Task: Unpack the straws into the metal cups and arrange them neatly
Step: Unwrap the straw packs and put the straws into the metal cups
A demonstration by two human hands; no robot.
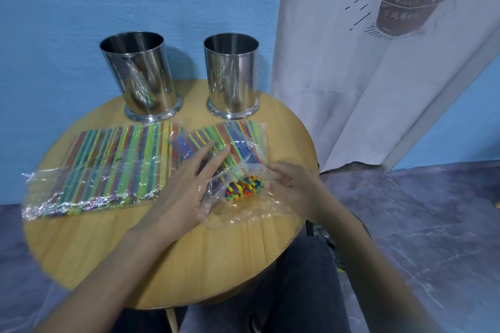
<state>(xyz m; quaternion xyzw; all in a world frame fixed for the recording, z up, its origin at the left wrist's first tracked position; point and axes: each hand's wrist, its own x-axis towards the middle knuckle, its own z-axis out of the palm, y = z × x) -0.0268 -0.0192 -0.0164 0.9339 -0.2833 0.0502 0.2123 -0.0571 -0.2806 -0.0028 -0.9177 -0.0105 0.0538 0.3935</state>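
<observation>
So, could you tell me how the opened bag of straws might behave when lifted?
The opened straw bag would probably sag: its thin film is crinkled and loose. The straws look light and, with ends showing at the open mouth, may slide out if tipped.

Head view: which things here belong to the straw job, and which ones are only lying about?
Belong to the job: left metal cup, right metal cup, left straw pack, right straw pack with its near end open.
Only lying about: white printed cloth, blue wall, grey floor.
</observation>
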